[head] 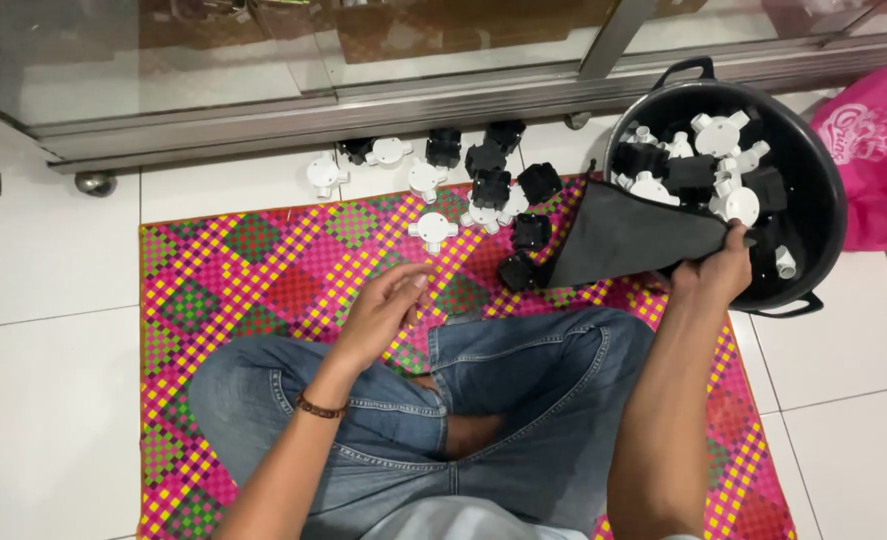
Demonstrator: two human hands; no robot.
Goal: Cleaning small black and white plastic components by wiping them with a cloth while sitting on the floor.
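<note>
I sit cross-legged in jeans on a pink woven mat [254, 270]. My right hand [716, 268] grips the rim of a black basin [819, 170] and tips it toward the mat. The basin holds several white and black plastic junction boxes [709, 165]. A dark grey cloth [624, 235] hangs from the basin's lower edge onto the mat. My left hand [384, 310] hovers over the mat with fingers loosely curled and nothing in it. More black and white junction boxes [484, 185] lie scattered on the mat's far edge and the tiles beyond it.
A glass sliding door with a metal track [364, 100] runs along the far side. A pink bag [879, 150] lies right of the basin. White floor tiles [44, 300] surround the mat. A small metal foot [94, 183] stands at the far left.
</note>
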